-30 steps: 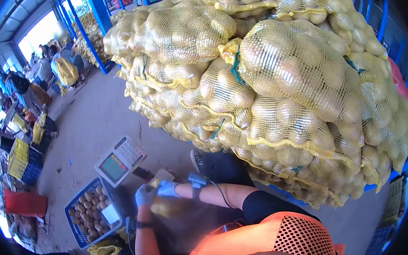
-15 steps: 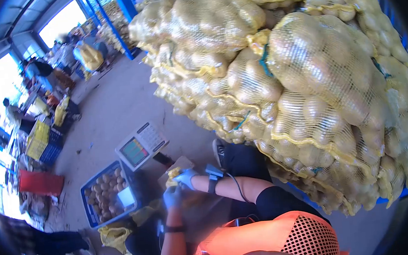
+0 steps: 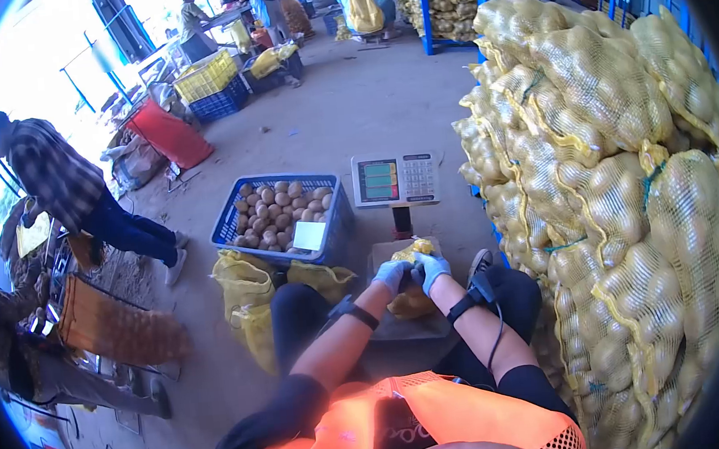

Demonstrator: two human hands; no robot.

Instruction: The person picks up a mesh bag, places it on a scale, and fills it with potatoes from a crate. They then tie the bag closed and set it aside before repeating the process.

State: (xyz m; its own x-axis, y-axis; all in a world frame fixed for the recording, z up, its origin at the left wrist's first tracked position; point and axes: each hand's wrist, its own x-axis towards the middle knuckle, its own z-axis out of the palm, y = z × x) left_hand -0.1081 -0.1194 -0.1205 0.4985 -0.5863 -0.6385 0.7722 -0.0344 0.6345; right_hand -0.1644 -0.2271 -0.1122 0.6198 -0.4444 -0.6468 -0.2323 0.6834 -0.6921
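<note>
My left hand (image 3: 392, 276) and my right hand (image 3: 431, 270), both in pale gloves, are close together in front of me. Their fingers are closed round the gathered top of a yellow mesh bag (image 3: 415, 251). Below them, the lower part of the bag (image 3: 411, 305) bulges over the platform of a scale (image 3: 388, 254); its contents are mostly hidden. Beyond my hands stands the scale's display and keypad (image 3: 395, 179). To its left is a blue plastic crate (image 3: 338, 224) of round brown produce resembling potatoes, with a white card (image 3: 308, 236) on top.
Filled yellow mesh sacks (image 3: 602, 197) are piled high on my right. Yellow mesh bags (image 3: 247, 292) lie beside my left leg. A person in a checked shirt (image 3: 60, 172) stands at the left. Further off are a red panel (image 3: 168, 134) and stacked crates (image 3: 211, 80).
My view has turned and levelled, so the scale and crate now appear upright ahead and the sack pile lies farther right. Both hands remain together at the bag's top.
</note>
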